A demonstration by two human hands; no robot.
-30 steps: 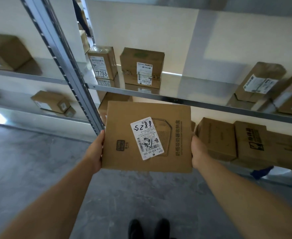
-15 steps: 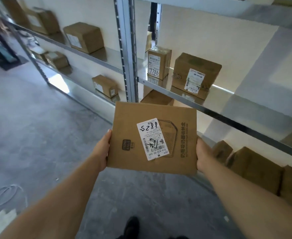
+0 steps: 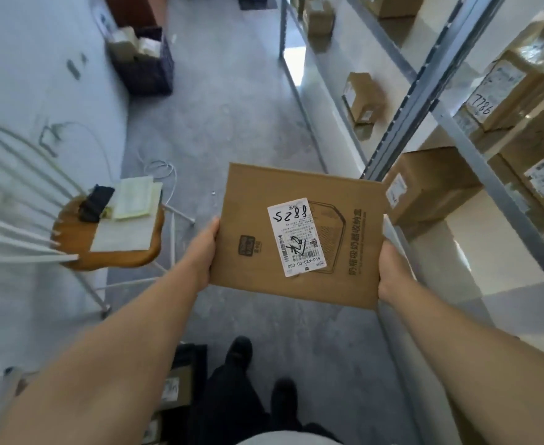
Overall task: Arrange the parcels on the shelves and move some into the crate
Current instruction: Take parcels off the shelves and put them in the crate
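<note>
I hold a flat brown cardboard parcel [image 3: 254, 239] with a white label marked 8825 in front of me, over the floor. My left hand [image 3: 205, 252] grips its left edge and my right hand [image 3: 392, 274] grips its right edge. The metal shelves [image 3: 402, 101] run along my right side, with several brown parcels on them, one [image 3: 502, 91] marked 7786. A dark crate [image 3: 145, 65] with parcels inside stands on the floor ahead at the left, by the wall.
A wooden chair [image 3: 116, 248] with papers and a dark object on its seat stands at my left. White cables [image 3: 164, 171] lie on the grey floor. More parcels [image 3: 174, 387] sit by my feet at the lower left. The aisle runs ahead between chair and shelves.
My view has swung left, away from the shelf front and along the aisle. The chair and the crate have come into view. Both hands keep the same hold on the parcel.
</note>
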